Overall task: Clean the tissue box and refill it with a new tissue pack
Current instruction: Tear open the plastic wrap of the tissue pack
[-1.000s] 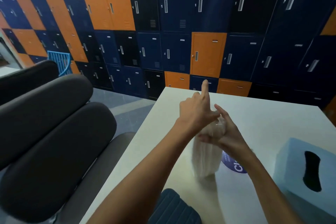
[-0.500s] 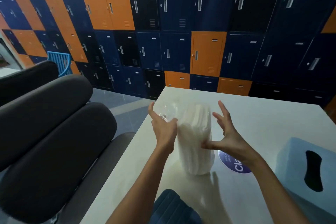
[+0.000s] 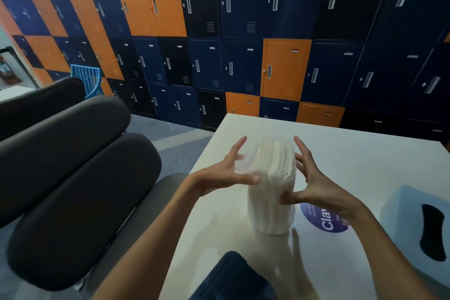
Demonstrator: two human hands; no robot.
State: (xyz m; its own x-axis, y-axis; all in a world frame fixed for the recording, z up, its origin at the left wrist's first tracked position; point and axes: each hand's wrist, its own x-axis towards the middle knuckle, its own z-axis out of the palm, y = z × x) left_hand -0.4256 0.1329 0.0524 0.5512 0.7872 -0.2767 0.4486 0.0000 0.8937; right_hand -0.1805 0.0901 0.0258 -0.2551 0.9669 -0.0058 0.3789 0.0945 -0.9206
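On table (image 3: 365, 165) | tissue pack (image 3: 267, 214) upright | left hand (image 3: 219, 175), right hand (image 3: 319, 192) splayed, thumbs touching | tissue box (image 3: 401, 226) right

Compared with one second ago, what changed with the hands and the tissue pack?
The hands came apart: they were bunched over the top of the tissue pack; now the left hand and the right hand are spread at its sides, thumbs touching it. The pack stayed upright on the table, and the tissue box did not move.
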